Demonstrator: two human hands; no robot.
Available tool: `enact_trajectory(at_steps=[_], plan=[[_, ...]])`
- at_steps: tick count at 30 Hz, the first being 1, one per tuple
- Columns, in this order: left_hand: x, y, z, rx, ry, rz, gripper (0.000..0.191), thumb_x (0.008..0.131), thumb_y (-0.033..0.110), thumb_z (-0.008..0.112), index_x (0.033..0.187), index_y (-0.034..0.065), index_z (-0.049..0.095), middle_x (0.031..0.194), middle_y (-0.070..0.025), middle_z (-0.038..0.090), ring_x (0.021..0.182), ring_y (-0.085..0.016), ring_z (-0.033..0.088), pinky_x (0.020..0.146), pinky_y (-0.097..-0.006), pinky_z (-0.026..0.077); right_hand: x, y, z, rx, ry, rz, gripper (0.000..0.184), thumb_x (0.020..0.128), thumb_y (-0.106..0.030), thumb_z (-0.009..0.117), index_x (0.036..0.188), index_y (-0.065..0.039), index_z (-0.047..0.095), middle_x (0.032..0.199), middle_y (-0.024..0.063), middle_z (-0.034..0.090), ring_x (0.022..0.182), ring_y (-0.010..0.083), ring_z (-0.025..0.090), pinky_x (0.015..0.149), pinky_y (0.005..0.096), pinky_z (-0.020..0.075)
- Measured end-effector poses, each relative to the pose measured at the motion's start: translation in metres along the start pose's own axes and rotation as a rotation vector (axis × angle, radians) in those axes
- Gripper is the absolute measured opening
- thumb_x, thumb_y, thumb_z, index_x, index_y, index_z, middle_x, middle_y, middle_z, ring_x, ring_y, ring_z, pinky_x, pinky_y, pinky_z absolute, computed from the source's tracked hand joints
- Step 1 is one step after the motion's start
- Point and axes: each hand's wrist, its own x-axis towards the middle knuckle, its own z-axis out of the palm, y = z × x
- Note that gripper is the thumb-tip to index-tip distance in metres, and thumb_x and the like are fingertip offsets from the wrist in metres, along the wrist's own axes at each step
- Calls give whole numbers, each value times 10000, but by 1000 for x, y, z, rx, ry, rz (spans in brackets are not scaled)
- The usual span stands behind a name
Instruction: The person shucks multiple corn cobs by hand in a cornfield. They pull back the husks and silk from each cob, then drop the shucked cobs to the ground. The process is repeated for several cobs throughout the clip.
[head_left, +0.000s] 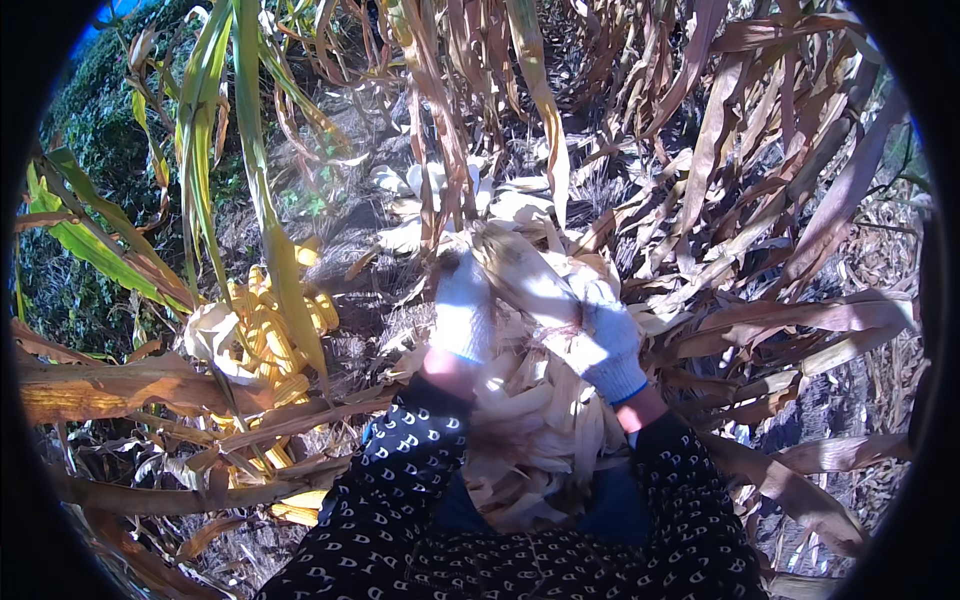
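An ear of corn in its pale dry husk (525, 266) lies slantwise between my hands. My right hand (604, 334), in a white knit glove with a blue cuff edge, is closed around the ear's lower end. At the ear's upper end is my left hand (463, 304), also in a white glove; its fingers are bent and partly lost in glare, so its hold is hard to make out. Loose stripped husks (525, 412) lie in a heap under my hands and between my legs.
A pile of bare yellow corn cobs (274, 337) lies on the ground at the left, partly behind hanging leaves. Dry corn stalks and leaves (750, 187) stand ahead and to the right. More pale husks (427, 195) lie beyond my hands. A long brown leaf (142, 386) crosses the left side.
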Motion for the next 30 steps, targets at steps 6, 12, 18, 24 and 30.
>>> enact_trajectory(at_steps=[6,12,18,24,30], plan=[[9,-26,5,39,9,105,263,965,116,547,1209,30,595,1081,-76,685,927,-205,672,807,-338,546,-1,-10,14,72,-132,59,764,749,-349,825,1320,-6,451,1189,210,578,1084,326,603,888,395,510],[2,18,10,-703,110,-261,209,963,153,523,1079,15,628,935,-161,698,870,-276,692,739,-372,538,-12,23,46,1545,-81,550,435,953,-165,620,1342,-32,477,1308,105,540,1183,261,568,995,459,505],[8,5,13,389,200,-25,136,946,213,595,998,91,625,929,-111,685,834,-263,690,698,-373,547,0,31,51,1670,165,432,476,893,38,636,1340,-18,482,1236,113,584,1042,239,634,909,375,567],[-13,19,18,-365,57,45,156,951,228,593,1011,88,626,935,-106,684,839,-254,685,705,-368,544,14,-5,57,1874,165,446,473,928,-52,636,1359,-13,445,1306,148,546,1144,261,599,977,406,540],[-17,36,22,-1023,-129,-101,176,956,243,590,1024,85,627,942,-102,682,844,-245,680,712,-362,541,16,4,40,718,144,584,414,930,-85,622,1326,-29,520,1082,110,681,1026,225,646,878,330,522]])
